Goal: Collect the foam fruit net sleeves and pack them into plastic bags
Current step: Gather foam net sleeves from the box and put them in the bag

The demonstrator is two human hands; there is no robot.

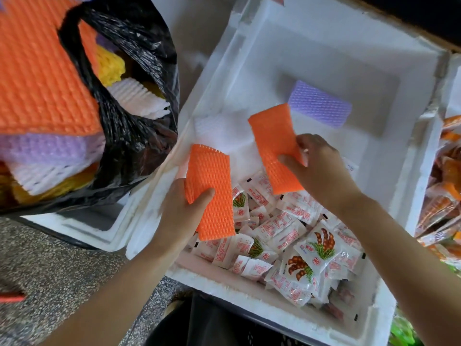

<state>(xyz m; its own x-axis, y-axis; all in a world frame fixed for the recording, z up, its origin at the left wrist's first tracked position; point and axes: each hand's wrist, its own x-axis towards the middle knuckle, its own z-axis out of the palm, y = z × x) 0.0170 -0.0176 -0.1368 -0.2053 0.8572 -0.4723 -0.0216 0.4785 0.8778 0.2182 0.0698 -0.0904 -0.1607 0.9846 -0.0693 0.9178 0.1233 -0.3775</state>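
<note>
My left hand (178, 211) grips an orange foam net sleeve (212, 181) over the left side of a white foam box (249, 78). A second orange sleeve (274, 141) is pinched by my right hand (319, 168) above the middle of the box. On the box floor lie a purple sleeve (320, 103) at the far side and a white sleeve (214, 128) near the left wall. To the left, an open black plastic bag (134, 136) holds yellow and white sleeves. A stack of orange, purple and white sleeves (42, 96) fills the far left.
Several white snack sachets (294, 236) cover the near half of the box. Orange packets (446, 191) fill another foam box at the right edge. A speckled floor (57, 265) shows lower left, with a dark crate (224, 325) just below the box.
</note>
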